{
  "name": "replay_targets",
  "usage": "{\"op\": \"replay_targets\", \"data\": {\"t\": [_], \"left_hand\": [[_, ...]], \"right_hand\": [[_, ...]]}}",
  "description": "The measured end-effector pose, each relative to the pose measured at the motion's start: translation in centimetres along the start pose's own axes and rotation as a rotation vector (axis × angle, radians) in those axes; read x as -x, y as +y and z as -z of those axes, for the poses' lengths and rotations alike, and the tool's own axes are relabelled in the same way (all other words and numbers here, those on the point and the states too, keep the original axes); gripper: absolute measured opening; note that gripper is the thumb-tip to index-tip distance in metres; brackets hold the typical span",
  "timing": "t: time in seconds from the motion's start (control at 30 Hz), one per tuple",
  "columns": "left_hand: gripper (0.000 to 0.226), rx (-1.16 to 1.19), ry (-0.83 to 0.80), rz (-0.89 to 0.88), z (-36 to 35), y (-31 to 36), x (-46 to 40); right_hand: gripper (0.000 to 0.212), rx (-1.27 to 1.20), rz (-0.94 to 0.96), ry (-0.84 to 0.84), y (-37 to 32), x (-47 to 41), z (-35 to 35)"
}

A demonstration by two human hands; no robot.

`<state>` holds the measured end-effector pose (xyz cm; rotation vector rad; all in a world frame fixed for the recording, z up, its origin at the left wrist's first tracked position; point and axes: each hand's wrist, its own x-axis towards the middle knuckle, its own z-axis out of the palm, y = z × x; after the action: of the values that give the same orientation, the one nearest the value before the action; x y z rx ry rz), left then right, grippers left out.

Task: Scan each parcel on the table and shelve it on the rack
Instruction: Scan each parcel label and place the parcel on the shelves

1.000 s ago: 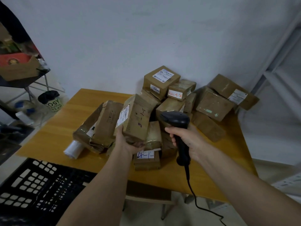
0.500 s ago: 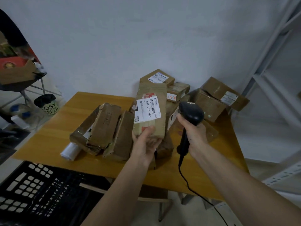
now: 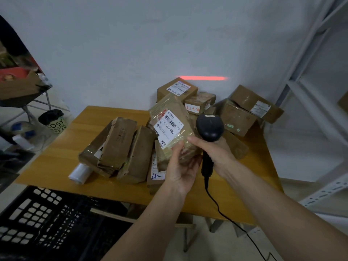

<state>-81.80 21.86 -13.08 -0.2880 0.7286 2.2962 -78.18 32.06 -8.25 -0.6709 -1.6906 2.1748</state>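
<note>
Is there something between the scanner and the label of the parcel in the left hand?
Nothing visible blocks it. The left hand holds the parcel with its label uncovered, close beside the scanner in the right hand. However, the red scan line lies on the wall behind, not on the label.

The held parcel (image 3: 172,129) is brown cardboard under glossy tape with a white paper label, the scanner (image 3: 210,129) matt black plastic, the table (image 3: 62,159) smooth varnished wood, the rack (image 3: 308,76) painted metal.
</note>
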Motion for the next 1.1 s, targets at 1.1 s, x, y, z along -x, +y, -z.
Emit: {"op": "replay_targets", "data": {"t": [1.1], "left_hand": [[0.070,-0.710,-0.041,-0.037,2.8,12.2,-3.6]], "right_hand": [[0.023,0.312,0.098,-0.083,-3.1,0.8,6.0]]}}
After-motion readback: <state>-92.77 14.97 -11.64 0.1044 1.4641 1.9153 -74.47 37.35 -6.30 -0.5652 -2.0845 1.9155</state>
